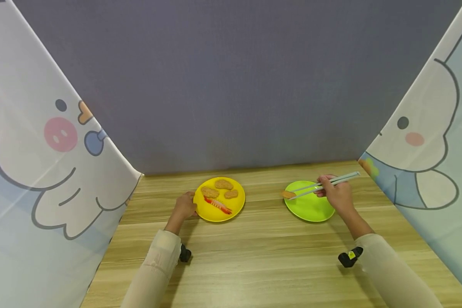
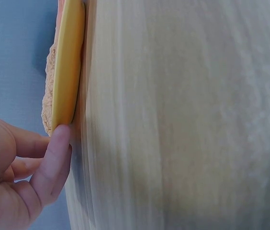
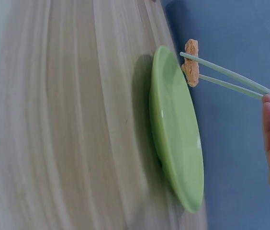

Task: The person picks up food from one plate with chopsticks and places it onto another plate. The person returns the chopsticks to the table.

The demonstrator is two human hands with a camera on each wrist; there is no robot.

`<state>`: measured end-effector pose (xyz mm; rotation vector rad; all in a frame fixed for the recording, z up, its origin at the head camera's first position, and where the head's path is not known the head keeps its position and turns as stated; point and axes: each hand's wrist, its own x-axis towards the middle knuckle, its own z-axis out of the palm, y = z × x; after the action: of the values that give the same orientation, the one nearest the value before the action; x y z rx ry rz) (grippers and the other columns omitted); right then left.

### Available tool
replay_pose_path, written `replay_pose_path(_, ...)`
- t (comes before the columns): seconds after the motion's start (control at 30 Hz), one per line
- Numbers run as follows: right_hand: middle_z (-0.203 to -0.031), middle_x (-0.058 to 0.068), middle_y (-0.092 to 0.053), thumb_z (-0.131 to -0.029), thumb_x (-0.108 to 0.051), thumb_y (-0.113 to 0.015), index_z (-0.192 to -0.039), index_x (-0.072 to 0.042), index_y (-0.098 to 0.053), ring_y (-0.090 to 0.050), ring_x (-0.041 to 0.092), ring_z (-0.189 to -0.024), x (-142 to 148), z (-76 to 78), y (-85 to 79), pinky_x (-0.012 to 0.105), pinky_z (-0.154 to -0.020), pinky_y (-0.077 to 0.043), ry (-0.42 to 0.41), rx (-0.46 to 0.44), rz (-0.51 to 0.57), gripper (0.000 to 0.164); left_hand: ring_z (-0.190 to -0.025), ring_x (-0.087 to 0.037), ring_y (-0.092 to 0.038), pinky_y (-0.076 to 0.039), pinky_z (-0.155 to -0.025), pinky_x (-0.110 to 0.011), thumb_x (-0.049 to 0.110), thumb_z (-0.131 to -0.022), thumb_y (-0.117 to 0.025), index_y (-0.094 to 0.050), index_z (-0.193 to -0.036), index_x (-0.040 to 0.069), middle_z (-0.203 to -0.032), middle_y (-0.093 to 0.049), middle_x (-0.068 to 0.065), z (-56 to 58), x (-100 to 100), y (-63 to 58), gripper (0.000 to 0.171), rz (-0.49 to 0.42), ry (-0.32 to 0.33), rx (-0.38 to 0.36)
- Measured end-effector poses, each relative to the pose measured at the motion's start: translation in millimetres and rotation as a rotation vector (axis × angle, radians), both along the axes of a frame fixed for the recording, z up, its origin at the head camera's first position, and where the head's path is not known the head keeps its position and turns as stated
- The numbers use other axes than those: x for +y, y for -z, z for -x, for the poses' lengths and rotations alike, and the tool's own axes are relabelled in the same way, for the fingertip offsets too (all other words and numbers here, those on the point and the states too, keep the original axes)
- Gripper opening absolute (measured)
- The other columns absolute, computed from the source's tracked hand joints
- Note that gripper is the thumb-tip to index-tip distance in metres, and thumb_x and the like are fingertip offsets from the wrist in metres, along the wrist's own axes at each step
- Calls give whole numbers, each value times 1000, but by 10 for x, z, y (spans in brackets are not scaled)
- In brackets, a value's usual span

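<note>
My right hand [image 1: 338, 196] grips a pair of pale chopsticks [image 1: 345, 178]. Between their tips is a brown breaded piece, like a toy nugget [image 3: 191, 62], lifted above the far-left rim of a green plate [image 1: 312, 209]. On the left, my left hand [image 1: 185, 205] pinches the edge of a yellow plate [image 1: 219, 216]. That plate carries a red-and-white shrimp [image 1: 217, 205] and several breaded pieces [image 1: 224, 184]. The left wrist view has the fingertips [image 2: 61, 134] at the plate's rim, and only part of the right hand appears in the right wrist view.
Both plates rest on a wood-grain table [image 1: 254, 256], side by side with a gap between them. A grey panel [image 1: 231, 85] stands behind the table. Cartoon-printed cloths hang along the left [image 1: 23, 179] and right [image 1: 427, 171] sides.
</note>
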<state>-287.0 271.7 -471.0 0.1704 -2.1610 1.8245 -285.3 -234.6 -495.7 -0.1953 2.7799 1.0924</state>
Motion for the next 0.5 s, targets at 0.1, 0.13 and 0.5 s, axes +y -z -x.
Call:
replay_pose_path(0.1, -71, -11, -73, -104, -14, -56, -88, -15, -70, -73, 6, -59, 35, 4, 16, 25, -54, -62, 18, -20, 4, 21, -65, -16, -72, -64, -59, -28, -2, -93, -54, -48, -145, -7, -127, -62, -33, -8, 0, -6, 52, -10, -7, -5)
replay_pose_path(0.13, -71, -9, -73, -104, -15, -56, -88, -13, -70, -73, 6, -59, 47, 6, 24, 25, -53, -61, 23, -25, 11, 21, -65, -17, -72, -64, -59, -29, -2, -94, -54, -47, -145, -7, -127, -62, -33, -11, 0, -7, 52, -13, -8, -6)
replay_pose_path(0.5, -74, -6, -74, -105, -22, -56, -91, -9, -68, -72, 4, -58, 112, 21, 112, 26, -53, -61, 63, -47, -46, 23, -63, -15, -71, -64, -60, -30, -2, -95, -53, -46, -146, -7, -126, -63, -32, -14, 2, -3, 52, -28, -4, -4)
